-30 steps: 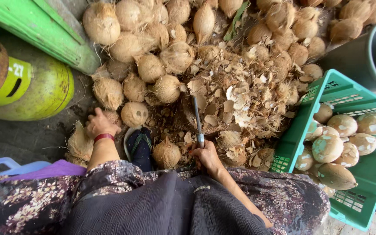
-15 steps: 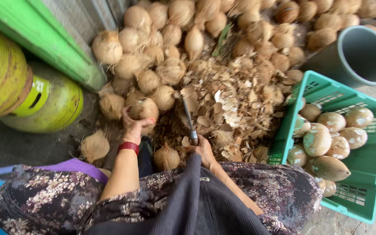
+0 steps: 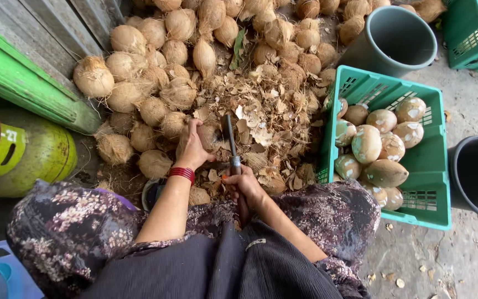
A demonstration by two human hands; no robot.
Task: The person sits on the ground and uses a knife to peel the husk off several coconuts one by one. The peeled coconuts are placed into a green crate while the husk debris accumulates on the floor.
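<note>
Leftmost, a husked coconut (image 3: 208, 134) at the pile's near edge is gripped by the closed left hand (image 3: 192, 148); hard, heavy and round, it is best cupped whole. Rightward, the knife (image 3: 232, 145) is clasped by the right hand (image 3: 244, 185).

Place: outdoor coconut-processing yard.
Evidence: heap of husked coconuts (image 3: 156, 72), husk-chip litter (image 3: 272, 127), green crate (image 3: 432, 182) of peeled coconuts (image 3: 367, 144), grey buckets (image 3: 394, 39), concrete ground (image 3: 432, 260).

A heap of coconuts (image 3: 156, 72) is piled ahead of both hands – a crate (image 3: 416, 216) is set right, a gas cylinder (image 3: 40, 160) left.
</note>
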